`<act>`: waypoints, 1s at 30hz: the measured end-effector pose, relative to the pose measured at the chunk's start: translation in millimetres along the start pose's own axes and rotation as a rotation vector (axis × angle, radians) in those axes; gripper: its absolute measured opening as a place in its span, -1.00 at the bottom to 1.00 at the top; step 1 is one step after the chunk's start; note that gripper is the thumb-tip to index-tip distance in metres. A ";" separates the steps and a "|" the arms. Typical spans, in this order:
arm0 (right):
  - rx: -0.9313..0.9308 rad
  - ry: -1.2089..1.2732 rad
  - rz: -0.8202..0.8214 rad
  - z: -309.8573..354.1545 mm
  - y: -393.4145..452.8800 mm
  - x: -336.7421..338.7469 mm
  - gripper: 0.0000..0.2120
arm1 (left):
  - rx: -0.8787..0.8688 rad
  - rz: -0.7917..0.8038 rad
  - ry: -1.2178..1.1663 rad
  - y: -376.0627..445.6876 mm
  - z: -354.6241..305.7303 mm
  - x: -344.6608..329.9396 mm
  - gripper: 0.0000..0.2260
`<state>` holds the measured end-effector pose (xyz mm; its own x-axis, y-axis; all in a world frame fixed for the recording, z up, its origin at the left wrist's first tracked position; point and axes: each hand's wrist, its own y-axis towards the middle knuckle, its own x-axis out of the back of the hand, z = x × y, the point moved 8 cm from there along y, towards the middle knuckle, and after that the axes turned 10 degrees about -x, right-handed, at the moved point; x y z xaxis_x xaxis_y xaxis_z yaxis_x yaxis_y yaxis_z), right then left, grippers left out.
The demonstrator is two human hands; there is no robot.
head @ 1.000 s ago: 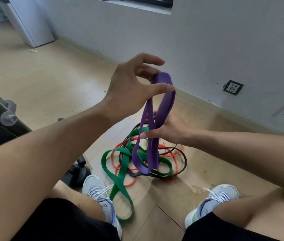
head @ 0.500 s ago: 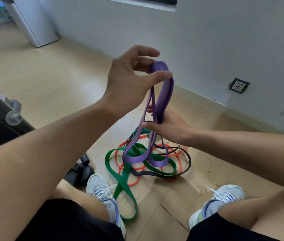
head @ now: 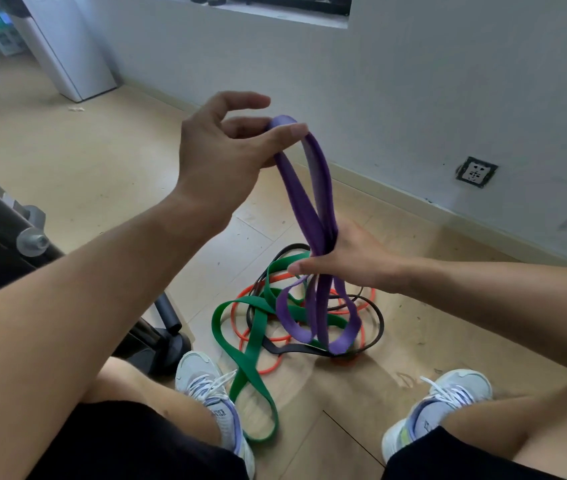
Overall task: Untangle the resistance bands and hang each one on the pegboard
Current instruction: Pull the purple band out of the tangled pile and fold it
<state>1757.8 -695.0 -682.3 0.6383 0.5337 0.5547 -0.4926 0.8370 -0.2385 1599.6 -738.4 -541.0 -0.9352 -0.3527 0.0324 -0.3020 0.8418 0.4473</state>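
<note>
Left hand [head: 226, 157] pinched top fold of purple band [head: 313, 216], held high. Right hand [head: 348, 261] gripped same band lower, both strands bunched in fingers. Band's long axis ran near vertical, slightly tilted, top toward wall. Bottom loops hung over green band [head: 251, 362], orange band [head: 268, 368], black band [head: 375, 327] heaped on floor [head: 102, 161] between 2 shoes. Right hand nearer heap. Judgement: lift straight up along axis.
</note>
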 end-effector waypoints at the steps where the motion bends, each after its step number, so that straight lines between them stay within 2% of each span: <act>1: 0.009 -0.024 -0.013 0.7 -1.0 -0.7 -0.58 | 0.004 0.006 0.004 -0.1 -0.1 -0.7 -0.59; 4: 0.018 -0.009 -0.088 -2.1 1.3 8.6 -0.77 | 0.028 0.008 -0.006 0.5 4.0 1.4 -0.59; 7: 0.002 0.068 -0.146 -15.8 9.4 28.8 -0.82 | 0.068 -0.026 -0.032 3.7 13.6 14.0 -0.64; 10: -0.061 0.050 -0.095 -31.3 14.6 33.8 -0.78 | 0.121 -0.077 -0.073 8.4 29.6 30.8 -0.65; 14: -0.099 0.010 -0.013 -35.3 18.5 34.3 -0.60 | 0.246 -0.099 -0.051 11.3 67.7 54.3 -0.61; 17: -0.064 0.007 -0.019 -28.2 15.9 42.4 -0.53 | 0.327 -0.106 0.024 8.8 94.9 72.9 -0.51; 19: -0.022 -0.024 -0.061 -22.4 13.8 47.2 -0.52 | 0.356 -0.065 0.161 7.4 103.5 78.5 -0.36; 22: 0.033 -0.047 -0.099 -8.5 7.7 50.5 -0.50 | 0.281 0.074 0.382 8.3 94.3 65.1 -0.21; 27: 0.140 -0.292 -0.060 19.2 -7.0 39.2 -0.57 | 0.109 0.589 0.570 -14.9 77.0 -17.6 -0.03; 30: 0.159 -0.237 -0.026 24.2 -7.5 37.3 -0.53 | 0.129 0.821 0.700 -34.1 88.4 -48.2 0.02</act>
<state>1771.0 -684.3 -640.6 0.5049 0.4530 0.7347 -0.5762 0.8107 -0.1039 1638.6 -714.0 -636.8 -0.5600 0.2167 0.7996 0.3116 0.9494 -0.0391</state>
